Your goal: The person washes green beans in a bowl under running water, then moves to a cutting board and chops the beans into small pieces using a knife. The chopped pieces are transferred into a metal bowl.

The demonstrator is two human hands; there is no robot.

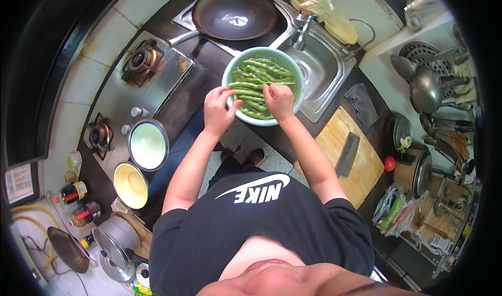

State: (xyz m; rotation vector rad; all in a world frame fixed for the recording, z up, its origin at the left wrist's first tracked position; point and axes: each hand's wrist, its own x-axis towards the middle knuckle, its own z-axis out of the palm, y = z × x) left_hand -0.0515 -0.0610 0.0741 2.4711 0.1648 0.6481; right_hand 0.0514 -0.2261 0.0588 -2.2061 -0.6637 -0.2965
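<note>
A pale green basin (pixel 231 113) stands at the sink's near left corner, holding long green peppers or bean pods (pixel 251 76) that look wet. My left hand (pixel 219 109) is at the basin's left rim, thumb and fingers apart, its fingertips at the end of one long pod. Over the basin's right side my right hand (pixel 279 99) is closed, thumb and fingers pinched on the pods. Whether both hands touch the same pod cannot be told.
A steel sink (pixel 321 76) with a tap (pixel 300 37) lies behind. A wok (pixel 235 13) is at the back, a gas stove (pixel 157 74) at left. At right, a cleaver (pixel 348 154) rests on a wooden cutting board (pixel 364 174). Two bowls (pixel 148 145) (pixel 130 185) stand at left.
</note>
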